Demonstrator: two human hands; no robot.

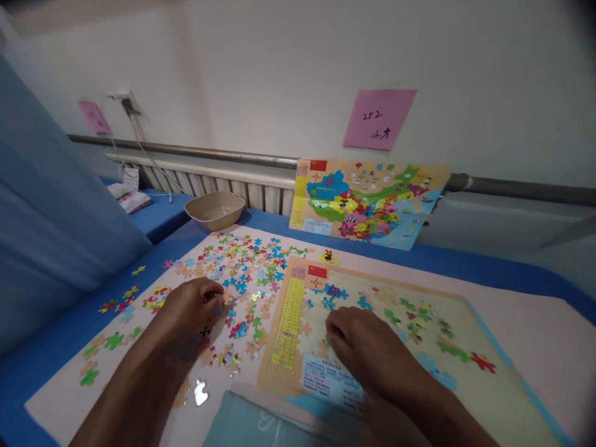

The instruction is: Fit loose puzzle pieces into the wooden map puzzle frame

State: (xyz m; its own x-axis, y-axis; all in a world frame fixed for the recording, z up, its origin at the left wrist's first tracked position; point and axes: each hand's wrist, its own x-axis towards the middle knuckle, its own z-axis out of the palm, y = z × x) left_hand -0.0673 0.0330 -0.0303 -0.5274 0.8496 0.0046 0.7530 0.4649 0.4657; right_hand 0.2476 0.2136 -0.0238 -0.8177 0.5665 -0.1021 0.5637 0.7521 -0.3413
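Over the pile of loose jigsaw pieces (242,257), my left hand (193,304) is closed, fingers curled inward. Whatever it may hold is hidden. My right hand (358,335) is closed too, knuckles up, above the left part of the puzzle board (291,310). Its fingertips are out of sight, so I cannot tell what is in them. Several joined pieces lie inside the board's frame, among them a blue and purple cluster (334,290), a green strip (451,351) and a red piece (483,361). A white piece (200,392) lies below my left hand.
A finished map picture (367,202) leans against the wall rail at the back. To its left stands a beige basin (215,210). Small clusters, such as green pieces (114,340), lie along the left. A blue curtain (60,186) hangs at left; a pink note (379,119) is on the wall.
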